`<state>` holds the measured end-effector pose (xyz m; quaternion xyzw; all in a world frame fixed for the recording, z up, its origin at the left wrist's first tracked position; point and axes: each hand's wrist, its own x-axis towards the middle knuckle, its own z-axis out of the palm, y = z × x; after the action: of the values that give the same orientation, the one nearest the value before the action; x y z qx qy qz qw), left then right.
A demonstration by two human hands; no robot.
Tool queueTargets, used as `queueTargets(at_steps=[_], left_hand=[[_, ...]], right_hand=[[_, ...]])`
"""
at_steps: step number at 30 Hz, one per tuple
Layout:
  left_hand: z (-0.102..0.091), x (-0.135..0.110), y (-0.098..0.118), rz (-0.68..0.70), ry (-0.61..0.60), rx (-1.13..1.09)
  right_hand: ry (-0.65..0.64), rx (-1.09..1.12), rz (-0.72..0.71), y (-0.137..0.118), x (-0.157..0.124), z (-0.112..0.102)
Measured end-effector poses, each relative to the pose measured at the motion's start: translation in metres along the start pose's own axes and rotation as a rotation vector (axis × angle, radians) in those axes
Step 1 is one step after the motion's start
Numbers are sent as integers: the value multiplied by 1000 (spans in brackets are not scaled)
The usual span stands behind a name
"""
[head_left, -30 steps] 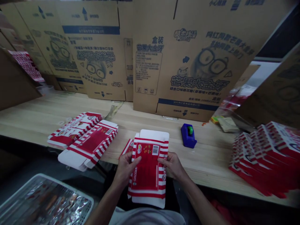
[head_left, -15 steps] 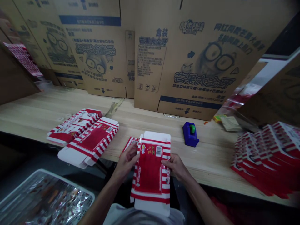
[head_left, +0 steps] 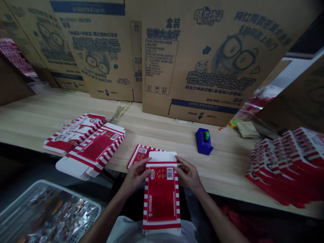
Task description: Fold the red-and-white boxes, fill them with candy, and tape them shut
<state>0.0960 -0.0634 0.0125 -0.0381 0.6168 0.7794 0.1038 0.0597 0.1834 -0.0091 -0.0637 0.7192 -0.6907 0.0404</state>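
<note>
A flattened red-and-white striped paper carton (head_left: 162, 199) hangs over the table's front edge, held between my left hand (head_left: 135, 176) and my right hand (head_left: 188, 174). Each hand grips one upper side edge, and its white end flap points away from me. Just behind my left hand, a similar flat carton (head_left: 141, 154) lies on the table, partly hidden by the held one. To the left lie two more flat striped cartons (head_left: 74, 133) (head_left: 93, 150).
A blue tape dispenser (head_left: 204, 141) stands on the wooden table (head_left: 32, 114), right of my hands. A tall stack of red cartons (head_left: 280, 168) lies at the right. Printed cardboard sheets (head_left: 215, 57) lean along the back. A wire tray (head_left: 76, 199) with plastic wrap sits low at the left.
The held carton now looks narrower, with its sides drawn in, and it sits nearer me. More of the carton on the table shows. The whole view has shifted slightly.
</note>
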Motion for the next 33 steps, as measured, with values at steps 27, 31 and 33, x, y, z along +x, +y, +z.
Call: queueTargets(at_steps=[27,31,33], left_hand=[[3,8,-21,146,-7,399],[2,5,-22,223,-69,493],[1,4,-20,249,-99,529]], right_hand=[[-263,11,138,-8,-21,-24],[-255,-4,152,-6,-24,-26],[-258,-9,160,-7,-26,-26]])
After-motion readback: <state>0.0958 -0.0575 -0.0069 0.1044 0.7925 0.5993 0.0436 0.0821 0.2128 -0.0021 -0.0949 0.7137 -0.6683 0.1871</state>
